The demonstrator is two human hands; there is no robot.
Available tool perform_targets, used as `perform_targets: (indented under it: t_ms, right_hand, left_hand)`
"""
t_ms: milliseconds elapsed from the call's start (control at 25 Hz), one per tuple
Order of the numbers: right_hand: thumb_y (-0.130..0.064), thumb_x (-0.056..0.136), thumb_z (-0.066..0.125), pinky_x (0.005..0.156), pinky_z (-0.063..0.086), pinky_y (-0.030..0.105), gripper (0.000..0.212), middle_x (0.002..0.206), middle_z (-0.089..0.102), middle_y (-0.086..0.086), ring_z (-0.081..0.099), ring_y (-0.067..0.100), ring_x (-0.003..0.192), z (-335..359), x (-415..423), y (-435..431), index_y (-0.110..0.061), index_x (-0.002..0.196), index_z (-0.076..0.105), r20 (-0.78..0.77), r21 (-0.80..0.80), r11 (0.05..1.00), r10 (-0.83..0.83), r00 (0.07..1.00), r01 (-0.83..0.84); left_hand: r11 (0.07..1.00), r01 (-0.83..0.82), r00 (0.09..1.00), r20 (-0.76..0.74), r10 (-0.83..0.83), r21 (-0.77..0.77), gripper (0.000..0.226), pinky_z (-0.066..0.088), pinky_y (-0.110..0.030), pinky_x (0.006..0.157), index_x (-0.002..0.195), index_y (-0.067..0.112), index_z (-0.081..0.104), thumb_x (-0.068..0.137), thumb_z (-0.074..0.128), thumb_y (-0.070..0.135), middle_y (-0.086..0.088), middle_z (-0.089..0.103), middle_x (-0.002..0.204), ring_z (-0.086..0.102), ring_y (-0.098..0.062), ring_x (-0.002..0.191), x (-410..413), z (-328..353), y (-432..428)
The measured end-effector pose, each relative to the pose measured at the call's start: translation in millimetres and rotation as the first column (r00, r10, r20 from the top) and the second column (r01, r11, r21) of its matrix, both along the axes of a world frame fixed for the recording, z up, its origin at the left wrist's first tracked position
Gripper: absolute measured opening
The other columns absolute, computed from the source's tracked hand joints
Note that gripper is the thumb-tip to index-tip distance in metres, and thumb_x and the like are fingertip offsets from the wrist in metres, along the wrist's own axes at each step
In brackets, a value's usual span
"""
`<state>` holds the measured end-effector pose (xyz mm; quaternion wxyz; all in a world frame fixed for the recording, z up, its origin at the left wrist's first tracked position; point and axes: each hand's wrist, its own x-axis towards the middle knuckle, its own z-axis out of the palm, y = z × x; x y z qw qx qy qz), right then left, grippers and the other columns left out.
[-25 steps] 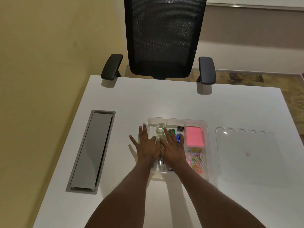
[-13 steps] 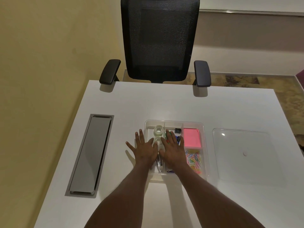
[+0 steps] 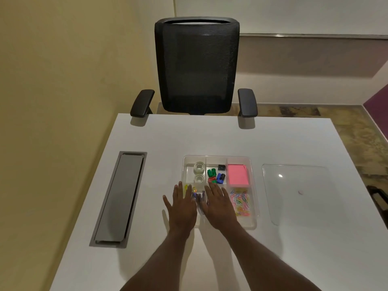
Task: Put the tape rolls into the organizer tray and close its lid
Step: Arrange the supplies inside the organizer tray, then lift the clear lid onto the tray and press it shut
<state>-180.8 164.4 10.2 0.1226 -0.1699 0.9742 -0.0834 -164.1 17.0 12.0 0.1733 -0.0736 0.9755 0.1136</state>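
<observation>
A clear plastic organizer tray (image 3: 253,206) sits mid-table on the white table (image 3: 210,135). Two clear tape rolls lie in its back-left compartment, one (image 3: 199,166) behind the other (image 3: 199,178). The clear lid (image 3: 298,192) lies flat on the table to the tray's right, apart from it. My left hand (image 3: 182,206) is flat and empty, fingers spread, over the tray's front-left edge. My right hand (image 3: 218,204) lies flat and empty over the tray's front-middle compartment, hiding most of the pens under it.
The tray also holds green, blue and black clips (image 3: 216,175), a pink sticky-note pad (image 3: 237,174) and coloured paper clips (image 3: 241,202). A grey cable hatch (image 3: 119,198) is set into the table at left. A black mesh office chair (image 3: 197,66) stands beyond the far edge.
Both hands have drawn back toward me from the tape compartment, uncovering the nearer tape roll and the clips. The camera view has tilted upward.
</observation>
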Motion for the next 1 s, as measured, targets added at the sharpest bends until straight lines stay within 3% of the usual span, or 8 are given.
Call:
perform_targets:
  t_ms: [80, 160, 240, 360, 440, 560, 800, 1000]
  right_hand:
    - [-0.035, 0.109, 0.038, 0.127, 0.018, 0.049, 0.054, 0.167, 0.024, 0.015, 0.017, 0.032, 0.156, 10, 18, 4, -0.010, 0.157, 0.030, -0.046, 0.005, 0.999, 0.050, 0.998, -0.049]
    - [-0.026, 0.099, 0.062, 0.119, 0.038, 0.048, 0.043, 0.149, 0.053, 0.018, 0.046, 0.035, 0.143, 24, 38, 4, -0.007, 0.138, 0.058, -0.141, -0.005, 0.997, 0.079, 0.987, -0.080]
    - [-0.019, 0.086, 0.078, 0.109, 0.050, 0.042, 0.037, 0.127, 0.070, 0.015, 0.065, 0.031, 0.123, 31, 54, 8, -0.006, 0.120, 0.071, -0.178, -0.150, 0.988, -0.064, 0.982, 0.037]
    - [-0.011, 0.084, 0.078, 0.104, 0.053, 0.038, 0.033, 0.118, 0.073, 0.013, 0.070, 0.028, 0.112, 31, 78, 23, -0.005, 0.116, 0.072, -0.239, -0.285, 0.952, -0.180, 0.954, 0.108]
    - [-0.008, 0.082, 0.080, 0.098, 0.059, 0.041, 0.028, 0.110, 0.075, 0.016, 0.073, 0.030, 0.103, 26, 96, 38, -0.002, 0.110, 0.075, -0.381, -0.267, 0.961, -0.167, 0.909, 0.065]
    - [-0.012, 0.083, 0.081, 0.092, 0.061, 0.047, 0.026, 0.107, 0.076, 0.018, 0.074, 0.032, 0.101, 24, 113, 64, -0.002, 0.107, 0.077, -0.455, -0.196, 0.977, -0.165, 0.875, 0.082]
    - [0.000, 0.080, 0.069, 0.080, 0.057, 0.038, 0.027, 0.102, 0.072, 0.016, 0.070, 0.034, 0.092, 28, 131, 132, -0.001, 0.106, 0.074, -0.323, -0.209, 0.966, -0.213, 0.922, 0.150]
    - [-0.013, 0.091, 0.054, 0.096, 0.047, 0.035, 0.036, 0.122, 0.062, 0.005, 0.058, 0.027, 0.113, 30, 133, 199, -0.011, 0.126, 0.062, -0.128, -0.097, 0.971, -0.231, 0.964, 0.220]
  left_hand:
    - [1.000, 0.026, 0.999, -0.019, -0.025, 0.012, 0.069, -0.007, -0.065, 0.128, 0.167, 0.033, 0.005, 0.107, 0.027, 0.058, -0.004, -0.006, 0.177, -0.008, -0.026, 0.165, 16, 5, -1]
    - [0.998, 0.055, 0.997, -0.050, -0.055, 0.007, 0.067, -0.001, -0.064, 0.130, 0.167, 0.032, 0.010, 0.108, 0.033, 0.053, -0.003, 0.004, 0.177, -0.001, -0.025, 0.165, 30, 11, -1]
    - [0.997, 0.075, 0.993, -0.088, -0.075, -0.004, 0.063, 0.006, -0.060, 0.131, 0.166, 0.030, 0.015, 0.109, 0.037, 0.047, -0.002, 0.016, 0.175, 0.010, -0.023, 0.164, 44, 15, 0]
    - [0.996, 0.095, 0.986, -0.137, -0.094, -0.006, 0.055, 0.014, -0.055, 0.131, 0.162, 0.025, 0.027, 0.110, 0.037, 0.040, -0.003, 0.029, 0.170, 0.024, -0.023, 0.160, 61, 23, 8]
    - [0.995, 0.103, 0.983, -0.154, -0.101, 0.004, 0.051, 0.019, -0.053, 0.130, 0.159, 0.021, 0.033, 0.111, 0.036, 0.036, -0.005, 0.035, 0.167, 0.030, -0.024, 0.157, 74, 25, 18]
    - [0.993, 0.121, 0.982, -0.146, -0.121, -0.010, 0.051, 0.022, -0.051, 0.129, 0.160, 0.020, 0.032, 0.111, 0.033, 0.035, -0.006, 0.034, 0.167, 0.031, -0.025, 0.156, 91, 24, 33]
    - [0.995, 0.095, 0.990, -0.108, -0.092, 0.023, 0.049, 0.025, -0.048, 0.127, 0.156, 0.019, 0.039, 0.110, 0.038, 0.035, -0.003, 0.042, 0.160, 0.037, -0.024, 0.151, 113, 21, 90]
    - [0.996, 0.087, 0.993, -0.083, -0.084, 0.034, 0.045, 0.034, -0.048, 0.122, 0.148, 0.016, 0.047, 0.108, 0.040, 0.035, -0.006, 0.051, 0.151, 0.046, -0.027, 0.144, 122, 22, 150]
